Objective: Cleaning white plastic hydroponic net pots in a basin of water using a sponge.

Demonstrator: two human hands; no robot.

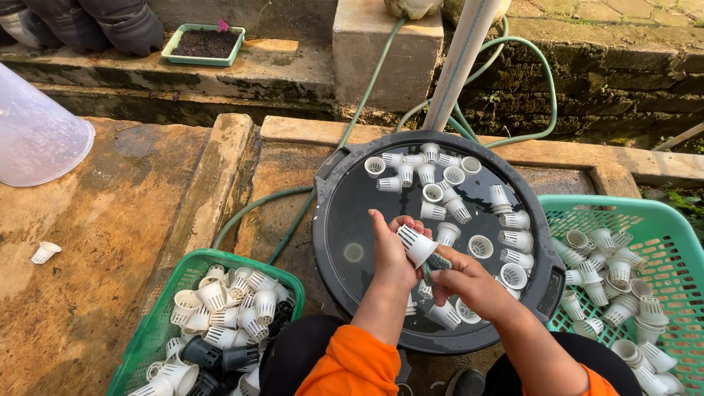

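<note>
My left hand (pixel 391 253) holds a small white slotted net cup (pixel 415 243) over a black round tub of water (pixel 328 220). Pressed against the cup's lower side is a dark scrubbing pad (pixel 438 262), pinched in my right hand (pixel 469 284). Several more white net cups (pixel 449 199) float in the tub. Orange sleeves cover both upper arms.
A green basket (pixel 150 334) of white and a few black cups sits at lower left, another green basket (pixel 664 227) of white cups at right. A green hose (pixel 257 207) and white pipe (pixel 458 62) run behind the tub. One stray cup (pixel 45 252) lies on the concrete beside a clear bucket (pixel 33 132).
</note>
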